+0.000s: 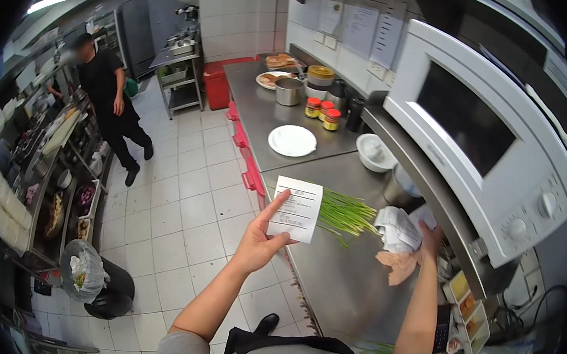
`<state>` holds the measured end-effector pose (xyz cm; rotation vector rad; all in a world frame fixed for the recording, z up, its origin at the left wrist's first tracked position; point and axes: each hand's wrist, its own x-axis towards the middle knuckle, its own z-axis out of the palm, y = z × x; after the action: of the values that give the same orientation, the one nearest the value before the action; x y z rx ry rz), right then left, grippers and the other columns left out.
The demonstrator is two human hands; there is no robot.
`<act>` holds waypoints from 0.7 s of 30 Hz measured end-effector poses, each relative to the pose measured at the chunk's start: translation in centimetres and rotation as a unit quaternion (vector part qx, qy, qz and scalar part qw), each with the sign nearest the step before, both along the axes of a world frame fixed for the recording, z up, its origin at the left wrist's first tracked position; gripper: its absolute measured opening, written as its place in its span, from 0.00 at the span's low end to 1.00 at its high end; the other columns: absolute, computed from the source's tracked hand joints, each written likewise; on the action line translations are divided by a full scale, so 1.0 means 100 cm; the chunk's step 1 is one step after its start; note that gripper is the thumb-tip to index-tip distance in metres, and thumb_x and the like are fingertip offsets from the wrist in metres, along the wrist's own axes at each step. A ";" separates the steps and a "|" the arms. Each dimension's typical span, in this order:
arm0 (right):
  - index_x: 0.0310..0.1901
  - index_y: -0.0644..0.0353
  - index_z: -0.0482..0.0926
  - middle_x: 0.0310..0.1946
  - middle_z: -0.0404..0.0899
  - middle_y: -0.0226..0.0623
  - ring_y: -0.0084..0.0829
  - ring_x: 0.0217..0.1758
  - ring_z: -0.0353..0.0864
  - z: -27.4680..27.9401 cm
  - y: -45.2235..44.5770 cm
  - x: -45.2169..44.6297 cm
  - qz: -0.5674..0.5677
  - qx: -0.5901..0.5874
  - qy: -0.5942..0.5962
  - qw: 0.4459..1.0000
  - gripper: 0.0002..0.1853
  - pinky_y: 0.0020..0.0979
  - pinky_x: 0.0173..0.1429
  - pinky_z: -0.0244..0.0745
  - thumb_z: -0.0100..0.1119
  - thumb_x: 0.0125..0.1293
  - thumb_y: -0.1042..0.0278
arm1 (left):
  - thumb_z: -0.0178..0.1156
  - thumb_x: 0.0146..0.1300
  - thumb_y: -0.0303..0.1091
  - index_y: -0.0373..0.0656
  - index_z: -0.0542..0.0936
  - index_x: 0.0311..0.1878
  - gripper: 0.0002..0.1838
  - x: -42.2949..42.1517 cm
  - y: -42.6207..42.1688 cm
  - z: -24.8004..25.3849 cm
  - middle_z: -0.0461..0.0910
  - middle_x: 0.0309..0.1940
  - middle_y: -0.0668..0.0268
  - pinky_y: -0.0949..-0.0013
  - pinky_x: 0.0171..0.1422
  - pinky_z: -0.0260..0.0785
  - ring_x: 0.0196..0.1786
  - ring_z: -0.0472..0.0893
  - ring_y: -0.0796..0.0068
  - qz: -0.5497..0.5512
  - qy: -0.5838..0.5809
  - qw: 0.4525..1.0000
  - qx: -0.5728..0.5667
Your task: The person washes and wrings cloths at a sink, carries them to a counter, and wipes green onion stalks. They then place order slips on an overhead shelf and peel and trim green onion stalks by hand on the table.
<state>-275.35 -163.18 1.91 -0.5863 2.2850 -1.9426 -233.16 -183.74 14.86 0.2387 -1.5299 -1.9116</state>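
My left hand (262,242) pinches a white printed slip (296,210) by its left and lower edges, held up over the counter's edge. Partly behind the slip lies a bunch of long green stalks (348,212) on the steel counter (328,280). On the right, my right hand (430,238) is beside a crumpled white cloth (398,230) and a pinkish cloth (396,266). Its fingers are partly hidden by something white at the fingertips, and what they grip cannot be made out.
A white plate (292,140), steel pot (289,91), red-labelled jars (331,119) and white bowl (375,153) stand farther back. A microwave (479,139) overhangs the right side. Another person (107,90) stands at the left shelves, near a lined bin (83,274).
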 end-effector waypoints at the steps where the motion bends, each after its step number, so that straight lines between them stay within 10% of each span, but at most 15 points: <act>1: 0.54 0.60 0.71 0.50 0.74 0.43 0.37 0.55 0.72 -0.031 -0.002 -0.021 -0.024 0.055 0.049 0.997 0.31 0.34 0.60 0.64 0.68 0.45 0.73 | 0.46 0.53 0.12 0.48 0.53 0.70 0.39 0.002 -0.008 0.000 0.60 0.65 0.62 0.65 0.58 0.72 0.60 0.70 0.69 -0.002 0.003 1.000 0.000; 4: 0.56 0.62 0.69 0.55 0.69 0.48 0.42 0.59 0.67 -0.085 -0.004 -0.031 -0.047 0.243 0.040 0.968 0.36 0.36 0.63 0.61 0.70 0.40 0.72 | 0.47 0.52 0.12 0.49 0.50 0.71 0.42 0.005 -0.033 -0.002 0.59 0.65 0.62 0.64 0.57 0.73 0.61 0.69 0.67 0.029 -0.008 0.999 -0.026; 12: 0.58 0.63 0.62 0.54 0.61 0.54 0.49 0.59 0.63 -0.073 0.029 0.002 -0.100 0.233 0.242 0.937 0.38 0.39 0.64 0.60 0.69 0.44 0.69 | 0.56 0.53 0.15 0.46 0.61 0.61 0.31 0.050 -0.228 -0.054 0.67 0.53 0.65 0.71 0.45 0.76 0.46 0.77 0.72 0.283 0.031 0.954 -0.099; 20: 0.52 0.62 0.69 0.54 0.59 0.48 0.34 0.35 0.76 -0.032 0.132 0.091 -0.174 0.245 0.121 0.946 0.29 0.29 0.38 0.77 0.68 0.45 0.74 | 0.57 0.60 0.25 0.41 0.80 0.48 0.13 0.249 -0.530 -0.103 0.81 0.40 0.63 0.75 0.36 0.73 0.34 0.79 0.76 0.576 -0.028 0.814 -0.073; 21: 0.51 0.62 0.70 0.53 0.59 0.47 0.34 0.35 0.76 -0.027 0.145 0.102 -0.188 0.254 0.108 0.942 0.28 0.29 0.39 0.77 0.68 0.45 0.75 | 0.58 0.60 0.32 0.45 0.81 0.48 0.12 0.263 -0.529 -0.085 0.82 0.35 0.63 0.73 0.36 0.73 0.33 0.79 0.76 0.639 -0.180 0.743 -0.080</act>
<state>-265.11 -148.63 -0.78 -0.3315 3.0688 -1.3399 -206.85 -236.65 6.31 1.2593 -1.1414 -0.6149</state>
